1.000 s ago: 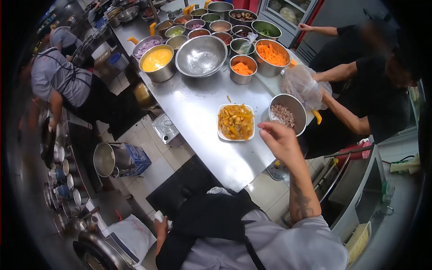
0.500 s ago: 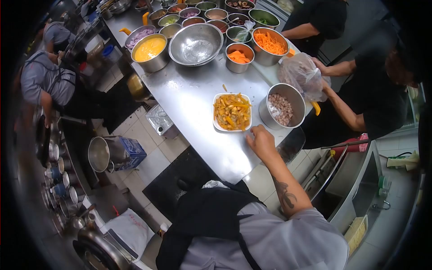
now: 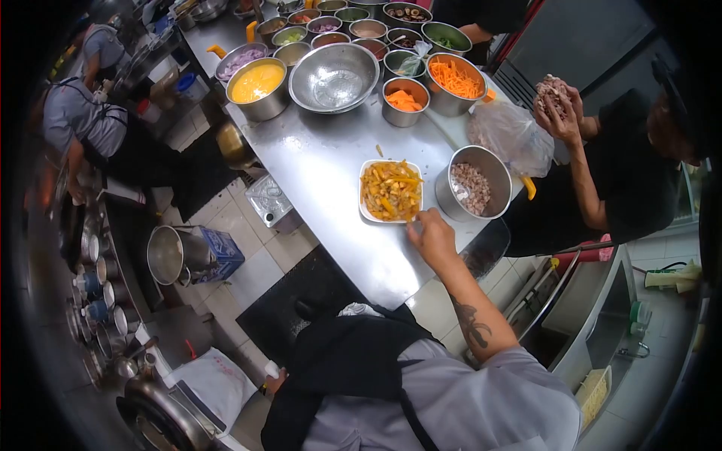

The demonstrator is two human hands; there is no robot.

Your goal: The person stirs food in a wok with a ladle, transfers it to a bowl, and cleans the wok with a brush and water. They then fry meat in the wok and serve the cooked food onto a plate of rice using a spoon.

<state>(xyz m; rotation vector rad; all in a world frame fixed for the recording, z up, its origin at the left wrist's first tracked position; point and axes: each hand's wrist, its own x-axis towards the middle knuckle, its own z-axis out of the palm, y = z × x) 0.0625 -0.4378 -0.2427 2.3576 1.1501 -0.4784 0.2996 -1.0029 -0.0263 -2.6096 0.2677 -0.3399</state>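
My right hand [image 3: 434, 239] is at the table's edge, fingers curled together at the near right corner of a white square dish [image 3: 365, 212]. Whatever it may pinch is hidden. Yellow-orange strips in sauce [image 3: 391, 189] fill the dish. Just right of it, a steel pot [image 3: 500, 201] contains diced pinkish meat [image 3: 470, 188]. My left hand [image 3: 277, 381], mostly hidden behind my apron, is low beside my body, closed around a small white object [image 3: 271, 369] whose kind I cannot make out.
A steel table [image 3: 316, 195] bears a bowl [image 3: 331, 79], a pot of yellow liquid [image 3: 257, 81], shredded carrot [image 3: 456, 78] and several ingredient tins. At the right, a co-worker's hands [image 3: 560, 113] hold a meat clump above a plastic bag [image 3: 515, 139]. A floor pot [image 3: 167, 255] stands left.
The co-worker's hands have risen from the plastic bag with a clump of meat. My left hand has come partly into view with the white object. My right hand stays by the dish.
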